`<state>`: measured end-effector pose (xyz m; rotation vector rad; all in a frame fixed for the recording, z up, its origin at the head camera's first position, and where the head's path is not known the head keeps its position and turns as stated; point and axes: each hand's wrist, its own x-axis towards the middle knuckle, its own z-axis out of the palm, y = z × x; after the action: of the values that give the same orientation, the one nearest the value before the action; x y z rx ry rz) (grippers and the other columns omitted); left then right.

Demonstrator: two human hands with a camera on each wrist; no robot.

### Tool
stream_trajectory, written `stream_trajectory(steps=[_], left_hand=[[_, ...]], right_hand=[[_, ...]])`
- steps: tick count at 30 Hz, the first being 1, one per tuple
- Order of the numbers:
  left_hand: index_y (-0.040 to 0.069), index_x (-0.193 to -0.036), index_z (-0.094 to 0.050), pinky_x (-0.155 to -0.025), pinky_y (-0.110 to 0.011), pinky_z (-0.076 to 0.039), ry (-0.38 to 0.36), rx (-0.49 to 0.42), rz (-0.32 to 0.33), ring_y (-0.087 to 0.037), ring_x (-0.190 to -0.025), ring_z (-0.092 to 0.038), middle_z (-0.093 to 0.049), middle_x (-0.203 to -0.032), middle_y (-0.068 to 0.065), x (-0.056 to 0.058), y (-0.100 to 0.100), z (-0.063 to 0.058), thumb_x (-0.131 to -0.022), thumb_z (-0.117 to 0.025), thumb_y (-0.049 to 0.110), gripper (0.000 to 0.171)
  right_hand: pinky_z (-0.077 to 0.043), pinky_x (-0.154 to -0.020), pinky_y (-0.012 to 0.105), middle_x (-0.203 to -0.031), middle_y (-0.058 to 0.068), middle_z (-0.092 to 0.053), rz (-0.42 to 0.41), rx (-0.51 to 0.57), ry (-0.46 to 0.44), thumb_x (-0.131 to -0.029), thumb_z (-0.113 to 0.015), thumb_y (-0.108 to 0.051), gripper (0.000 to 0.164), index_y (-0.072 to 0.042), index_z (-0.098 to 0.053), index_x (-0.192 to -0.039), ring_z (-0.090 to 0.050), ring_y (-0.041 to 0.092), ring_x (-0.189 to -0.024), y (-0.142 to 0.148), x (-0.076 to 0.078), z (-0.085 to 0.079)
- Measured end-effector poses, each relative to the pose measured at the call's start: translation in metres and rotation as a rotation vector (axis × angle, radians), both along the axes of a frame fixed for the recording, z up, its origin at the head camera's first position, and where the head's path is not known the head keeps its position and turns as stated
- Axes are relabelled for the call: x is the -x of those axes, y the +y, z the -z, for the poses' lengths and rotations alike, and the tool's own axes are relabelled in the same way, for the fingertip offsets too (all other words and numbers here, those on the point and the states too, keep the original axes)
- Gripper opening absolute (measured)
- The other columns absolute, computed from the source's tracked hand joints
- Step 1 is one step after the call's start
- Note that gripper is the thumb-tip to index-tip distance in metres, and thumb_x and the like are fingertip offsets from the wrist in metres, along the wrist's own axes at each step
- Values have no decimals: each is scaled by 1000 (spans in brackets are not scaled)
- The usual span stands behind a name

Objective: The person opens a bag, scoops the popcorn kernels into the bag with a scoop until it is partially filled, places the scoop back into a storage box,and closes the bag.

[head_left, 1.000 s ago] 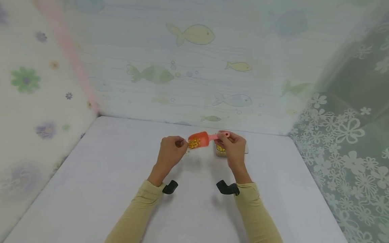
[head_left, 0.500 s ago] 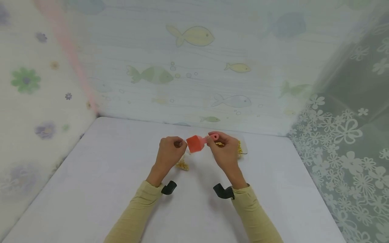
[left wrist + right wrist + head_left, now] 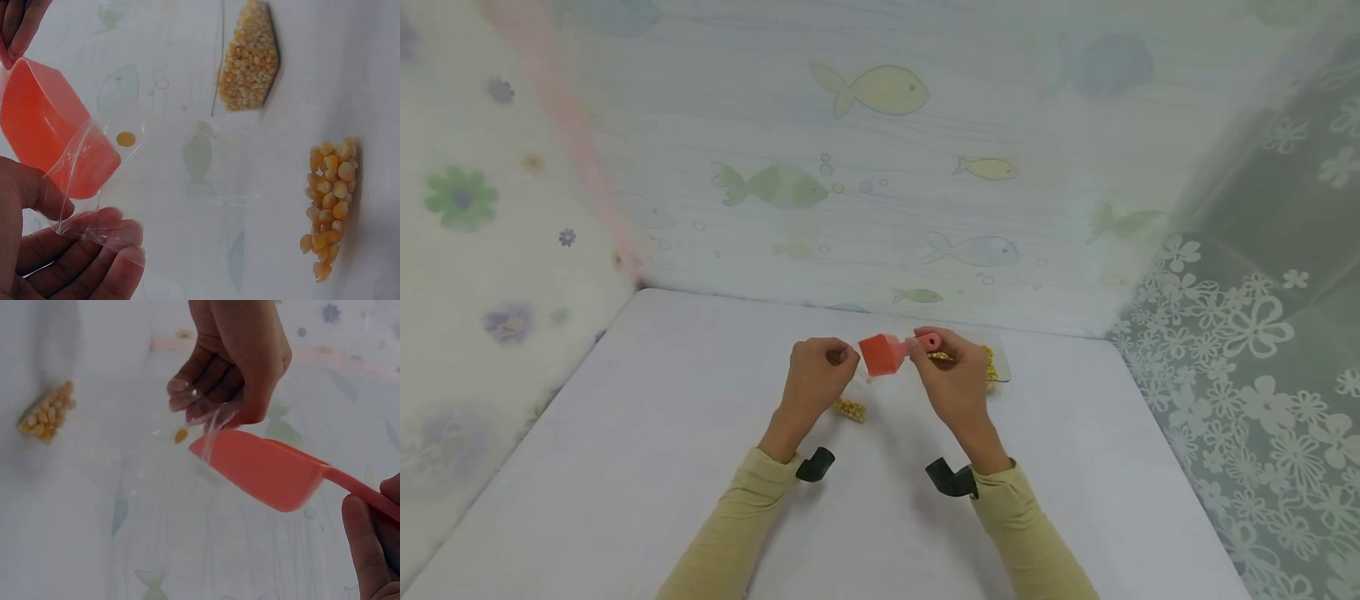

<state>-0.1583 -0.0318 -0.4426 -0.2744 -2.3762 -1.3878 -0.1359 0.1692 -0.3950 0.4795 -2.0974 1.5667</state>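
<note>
My left hand (image 3: 820, 375) pinches the mouth of a clear plastic bag (image 3: 109, 234) between thumb and fingers. In my right hand (image 3: 955, 379) is the handle of a coral-red scoop (image 3: 880, 355), tilted so its lip points left, into the bag's mouth. The bowl shows bare red inside in the left wrist view. A single corn kernel (image 3: 126, 139) is just off the lip, within the film. Below, a small heap of corn kernels (image 3: 331, 200) fills the bag's lower end, close over the table.
Behind my right hand stands a clear container (image 3: 1000, 368) of corn kernels, partly hidden by that hand in the head view. The white table (image 3: 700, 467) meets a fish-patterned curtain (image 3: 880, 183) at the back, with a flowered one (image 3: 1262, 400) at the right.
My right hand has moved left and tipped the scoop. Kernels that lay in its bowl are now in the bottom of the bag. The left hand has barely moved.
</note>
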Motion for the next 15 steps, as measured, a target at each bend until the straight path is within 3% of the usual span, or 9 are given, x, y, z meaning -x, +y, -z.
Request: stream_trajectory(steps=[7, 11, 15], left_hand=[[1, -77, -75, -53, -29, -47, -10, -20, -1, -16, -54, -55, -67, -62, -5, 4, -5, 1, -89, -63, 6, 17], [1, -80, -77, -55, -30, -50, -29, -22, -5, -16, -55, -58, -69, -65, -6, 4, -6, 0, -88, -64, 7, 16], [0, -85, -78, -57, -31, -51, -45, -19, -13, -15, -56, -60, -71, -68, -7, 3, -6, -1, -89, -64, 8, 17]], right_hand=[[-58, -67, 21, -88, 15, -75, 36, 41, 108, -90, -77, -5, 14, 4, -75, -100, -67, 11, -72, 8, -4, -9], [-57, -68, 17, -89, 25, -73, 69, 86, 113, -90, -72, 5, 11, 12, -73, -99, -68, 4, -75, 17, -8, -21], [-57, -67, 17, -90, 31, -71, 103, 134, 95, -89, -70, 10, 12, 16, -71, -100, -70, 1, -76, 34, -2, -20]])
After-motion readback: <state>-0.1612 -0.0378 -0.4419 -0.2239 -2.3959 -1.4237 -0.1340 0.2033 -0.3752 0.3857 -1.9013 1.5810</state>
